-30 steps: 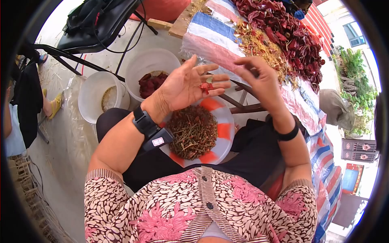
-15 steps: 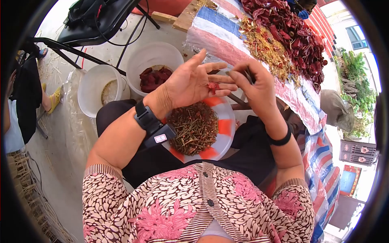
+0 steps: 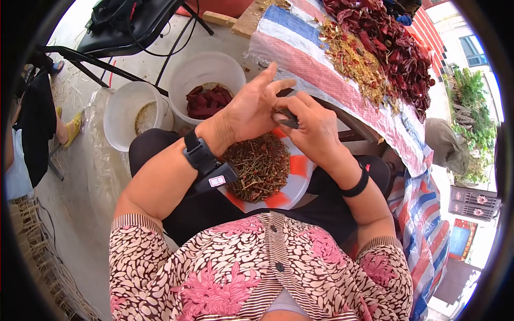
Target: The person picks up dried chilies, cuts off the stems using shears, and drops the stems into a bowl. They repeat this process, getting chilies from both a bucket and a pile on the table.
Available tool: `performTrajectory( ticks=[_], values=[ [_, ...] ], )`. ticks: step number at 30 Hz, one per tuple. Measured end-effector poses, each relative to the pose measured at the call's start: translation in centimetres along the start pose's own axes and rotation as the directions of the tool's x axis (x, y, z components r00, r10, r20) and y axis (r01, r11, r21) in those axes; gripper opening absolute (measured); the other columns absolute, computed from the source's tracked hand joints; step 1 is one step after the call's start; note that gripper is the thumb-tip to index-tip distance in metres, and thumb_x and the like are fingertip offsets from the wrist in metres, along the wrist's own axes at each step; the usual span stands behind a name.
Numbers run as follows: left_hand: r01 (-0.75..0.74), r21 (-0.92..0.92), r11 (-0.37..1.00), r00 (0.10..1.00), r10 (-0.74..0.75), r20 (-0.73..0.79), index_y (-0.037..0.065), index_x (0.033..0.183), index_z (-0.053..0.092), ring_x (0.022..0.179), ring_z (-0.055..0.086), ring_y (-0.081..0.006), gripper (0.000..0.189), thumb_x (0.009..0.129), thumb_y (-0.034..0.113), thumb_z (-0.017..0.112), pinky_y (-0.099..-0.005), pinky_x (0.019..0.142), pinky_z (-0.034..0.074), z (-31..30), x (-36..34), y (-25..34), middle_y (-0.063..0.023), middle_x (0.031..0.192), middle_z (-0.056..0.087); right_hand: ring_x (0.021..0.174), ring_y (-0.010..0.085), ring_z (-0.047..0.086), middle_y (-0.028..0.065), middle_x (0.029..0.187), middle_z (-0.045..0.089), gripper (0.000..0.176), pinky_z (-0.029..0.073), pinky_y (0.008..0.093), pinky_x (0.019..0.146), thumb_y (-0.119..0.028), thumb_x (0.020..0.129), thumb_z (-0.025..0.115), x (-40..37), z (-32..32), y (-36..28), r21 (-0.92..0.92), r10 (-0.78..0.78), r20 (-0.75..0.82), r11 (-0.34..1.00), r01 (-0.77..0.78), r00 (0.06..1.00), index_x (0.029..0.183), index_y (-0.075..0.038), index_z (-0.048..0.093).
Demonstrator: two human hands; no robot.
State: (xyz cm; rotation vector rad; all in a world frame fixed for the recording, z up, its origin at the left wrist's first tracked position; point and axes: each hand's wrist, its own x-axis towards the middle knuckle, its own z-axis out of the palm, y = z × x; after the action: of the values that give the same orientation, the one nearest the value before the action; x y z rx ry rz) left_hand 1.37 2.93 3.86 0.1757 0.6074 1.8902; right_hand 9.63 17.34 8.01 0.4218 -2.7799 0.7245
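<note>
The patterned shirt (image 3: 225,262) lay nearest, at six o'clock. Above it, between the knees, a white tub with orange patches (image 3: 297,167) held a heap of dry stems (image 3: 257,176) flecked with red.

Past the tub's twelve o'clock, the left hand (image 3: 251,111) had its thumb and forefinger spread apart; its other fingers were partly hidden, so I couldn't tell how they stood. The right hand (image 3: 313,128), between one and two, had its fingers curled around a small dark object (image 3: 289,120), right up against the left hand's fingers. Whether its tips pinched anything else, I couldn't tell.

Farther out, at eleven o'clock, a pale bucket (image 3: 176,72) held dark red pods (image 3: 206,101); another bucket (image 3: 119,119) stood at ten. At one o'clock a striped cloth (image 3: 308,61) covered a table, with yellowish scraps (image 3: 350,61) and, beyond them, piled dried peppers (image 3: 396,53). A black chair (image 3: 126,37) stood far off, between ten and eleven.
</note>
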Motion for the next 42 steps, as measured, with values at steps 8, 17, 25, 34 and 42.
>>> performTrajectory(
  ticks=[8, 17, 25, 34, 42],
  values=[
    [-0.008, -0.086, 0.996, 0.993, 0.018, 0.115, 0.009, 0.13, 0.049, 0.101, 0.054, -0.0174, 0.067, 0.095, 0.062, 0.029, -0.0345, 0.094, 0.039, -0.2, 0.1, -0.1, -0.0077, 0.114, 0.059, 0.068, 0.0053, 0.058, 0.0005, 0.079, 0.059, 0.011, 0.048, 0.0203, 0.058, -0.014, 0.093, 0.059, 0.7, -0.8, 0.0, 0.863, 0.513, 0.259, 0.257, -0.435, 0.818, 0.095, -0.003, 0.059],
    [0.001, -0.091, 0.996, 0.998, 0.006, 0.07, 0.008, 0.131, 0.047, 0.101, 0.053, -0.0198, 0.069, 0.094, 0.064, 0.03, -0.0354, 0.096, 0.037, -0.2, -0.1, 0.0, -0.0089, 0.108, 0.062, 0.06, 0.0149, 0.057, 0.0011, 0.074, 0.056, 0.02, 0.046, 0.0282, 0.052, -0.012, 0.083, 0.069, -0.3, -0.3, 0.5, 0.497, 0.24, -0.062, 0.849, -0.178, 0.969, 0.1, -0.008, 0.061],
    [0.018, 0.008, 1.0, 0.998, -0.018, -0.063, 0.005, 0.136, 0.038, 0.112, 0.05, -0.0211, 0.073, 0.093, 0.064, 0.034, -0.0369, 0.1, 0.035, 0.1, -0.1, -0.5, -0.0099, 0.121, 0.054, 0.07, 0.0281, 0.061, 0.0058, 0.083, 0.059, 0.019, 0.049, 0.0356, 0.058, -0.011, 0.071, 0.07, -0.5, 1.7, 0.3, -0.007, 0.074, -0.099, 0.997, -0.075, 0.992, 0.089, -0.011, 0.062],
    [-0.012, -0.039, 0.999, 1.0, 0.012, 0.012, 0.004, 0.132, 0.041, 0.114, 0.05, -0.0214, 0.066, 0.094, 0.058, 0.038, -0.0374, 0.102, 0.036, 0.1, -0.4, -0.4, -0.0097, 0.12, 0.053, 0.059, 0.0059, 0.055, -0.001, 0.073, 0.058, 0.009, 0.043, 0.0207, 0.05, -0.01, 0.09, 0.059, 0.0, -0.1, -0.2, 0.901, 0.493, 0.272, 0.171, -0.399, 0.826, 0.093, -0.002, 0.059],
    [-0.084, 0.216, 0.973, 0.994, 0.067, 0.088, 0.003, 0.129, 0.045, 0.106, 0.057, -0.0153, 0.042, 0.088, 0.003, 0.055, -0.0316, 0.094, 0.046, -0.5, -0.7, -0.7, -0.0068, 0.118, 0.055, 0.043, 0.0025, 0.037, 0.0, 0.071, 0.053, 0.012, 0.029, 0.0177, 0.038, -0.01, 0.09, 0.059, -1.2, 1.0, 2.0, 0.964, 0.542, 0.198, 0.043, -0.262, 0.817, 0.1, -0.005, 0.058]
  ],
)
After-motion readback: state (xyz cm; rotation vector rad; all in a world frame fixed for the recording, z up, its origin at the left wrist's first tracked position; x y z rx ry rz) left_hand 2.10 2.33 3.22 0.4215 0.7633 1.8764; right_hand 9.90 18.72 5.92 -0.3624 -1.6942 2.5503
